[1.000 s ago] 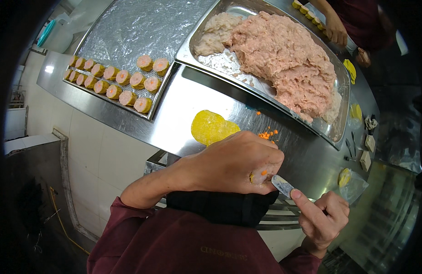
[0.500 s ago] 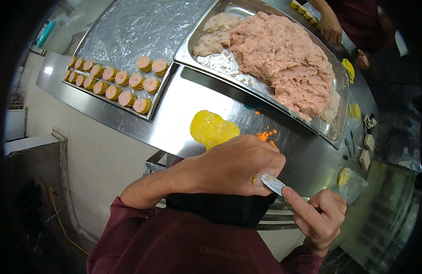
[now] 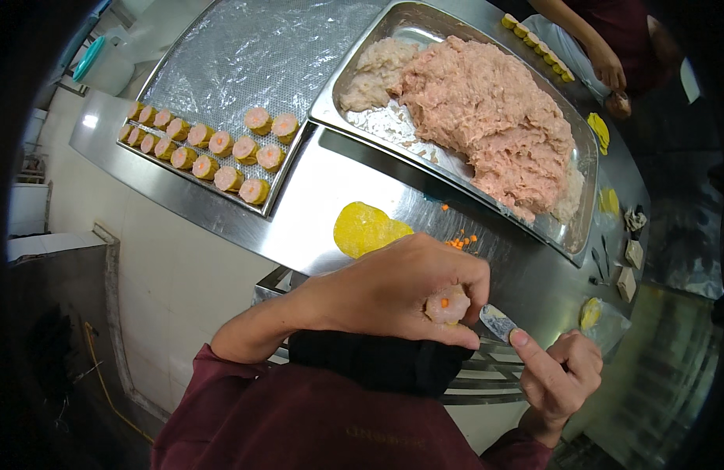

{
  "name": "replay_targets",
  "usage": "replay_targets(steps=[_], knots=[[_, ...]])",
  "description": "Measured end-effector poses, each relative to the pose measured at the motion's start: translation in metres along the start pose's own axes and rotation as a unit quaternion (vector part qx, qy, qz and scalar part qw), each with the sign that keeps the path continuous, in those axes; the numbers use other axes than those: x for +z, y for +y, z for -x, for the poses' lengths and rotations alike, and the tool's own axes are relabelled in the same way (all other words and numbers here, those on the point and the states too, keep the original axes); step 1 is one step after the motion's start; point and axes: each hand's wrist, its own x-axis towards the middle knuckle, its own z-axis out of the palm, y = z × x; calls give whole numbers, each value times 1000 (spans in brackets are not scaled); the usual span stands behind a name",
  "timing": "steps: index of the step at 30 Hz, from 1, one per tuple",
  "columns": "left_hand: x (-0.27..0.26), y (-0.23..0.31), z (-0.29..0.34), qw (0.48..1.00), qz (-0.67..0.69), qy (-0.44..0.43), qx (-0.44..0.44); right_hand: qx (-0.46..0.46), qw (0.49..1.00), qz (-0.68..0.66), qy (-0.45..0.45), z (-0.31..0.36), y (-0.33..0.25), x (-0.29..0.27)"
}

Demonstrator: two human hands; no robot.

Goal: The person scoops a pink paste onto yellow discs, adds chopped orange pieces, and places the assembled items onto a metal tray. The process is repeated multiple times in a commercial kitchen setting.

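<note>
My left hand [image 3: 389, 286] is curled around a small open-topped dumpling [image 3: 446, 305] with pale pink filling and an orange dot on top. In my right hand [image 3: 562, 379] is a small metal spatula [image 3: 498, 323], its smeared blade pointing at the dumpling but apart from it. Yellow round wrappers [image 3: 363, 227] lie overlapping on the steel table just beyond my left hand, which partly covers them. Diced carrot [image 3: 459, 242] is scattered past my left knuckles.
A deep steel pan [image 3: 321, 110] of pink minced meat [image 3: 487, 117] stands ahead. At the left, rows of finished dumplings [image 3: 221, 143] sit on a film-covered tray [image 3: 252, 55]. Far right, another person's hand [image 3: 609, 69] works near more dumplings [image 3: 538, 47]. A teal-lidded tub [image 3: 107, 66] stands far left.
My left hand has turned, so the dumpling's top with its orange dot now shows. The spatula has drawn away to the right, off my left hand.
</note>
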Motion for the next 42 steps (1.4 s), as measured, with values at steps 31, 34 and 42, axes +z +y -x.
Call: replay_targets(steps=[31,34,42], knots=[[3,25,5,995,-35,-55,-82,-29,999,-31,8,10,3,11],[3,29,6,987,29,-54,-146,-37,998,-44,10,10,3,10],[9,24,1,996,0,-63,-59,-28,997,-66,0,8,2,14]])
